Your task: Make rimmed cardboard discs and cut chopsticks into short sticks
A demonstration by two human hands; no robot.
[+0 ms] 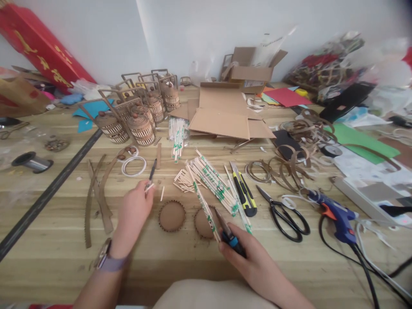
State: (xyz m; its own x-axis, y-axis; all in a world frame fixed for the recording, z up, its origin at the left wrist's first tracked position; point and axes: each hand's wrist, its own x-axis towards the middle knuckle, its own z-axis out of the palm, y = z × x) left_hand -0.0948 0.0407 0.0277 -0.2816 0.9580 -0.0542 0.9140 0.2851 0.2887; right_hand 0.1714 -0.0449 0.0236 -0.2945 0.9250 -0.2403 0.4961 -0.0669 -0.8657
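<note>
My left hand [137,204] is closed, with a short pale stick [149,187] at its fingertips. A dark pen [153,168] reaches out just beyond those fingers; whether they grip it too I cannot tell. My right hand [246,253] is wrapped around pliers [232,241] with black and blue handles, and also holds paper-wrapped chopsticks [202,203] slanting up to the left. Two round cardboard discs [172,216] with notched rims lie between the hands, the right one partly covered. Beyond them are a pile of cut stick pieces [186,180] and more wrapped chopsticks [216,182].
Right of the chopsticks lie a yellow-black utility knife [243,193], black scissors [286,214] and a blue glue gun [337,216] with cables. Small lidded baskets [141,128] and flattened cardboard [222,122] stand behind. Brown strips [101,201] and a wire spool [32,163] are left.
</note>
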